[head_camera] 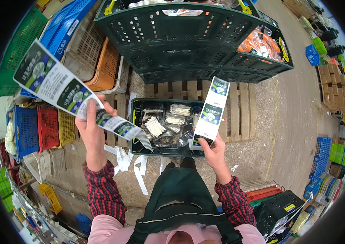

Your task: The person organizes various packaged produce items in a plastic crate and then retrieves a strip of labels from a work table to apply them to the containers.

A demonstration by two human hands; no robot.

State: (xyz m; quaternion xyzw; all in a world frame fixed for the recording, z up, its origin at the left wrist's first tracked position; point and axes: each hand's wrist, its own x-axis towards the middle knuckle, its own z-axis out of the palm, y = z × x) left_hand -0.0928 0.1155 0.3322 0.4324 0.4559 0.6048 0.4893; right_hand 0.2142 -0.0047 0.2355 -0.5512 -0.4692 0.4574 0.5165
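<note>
My left hand (93,131) pinches a long strip of printed adhesive labels (45,76). One end of that strip reaches up to the left, and the other curls down over a dark green plastic crate (167,100). A second, shorter strip of similar labels (211,109) stands up from my right hand (214,152), gripped at its lower end with the thumb on top. Both strips bear writing and barcodes. Beneath the hands, the crate holds several clear-wrapped packs of what look like pale, thin-stemmed mushrooms (155,126). The right-hand strip hides part of the crate's right side.
Large dark green crates (175,30) are stacked beyond a wooden pallet (187,90); one holds bagged orange produce (260,45). Colourful plastic crates (48,129) line the left. White paper strips (142,174) litter the floor by my feet. More crates (277,210) stand at lower right.
</note>
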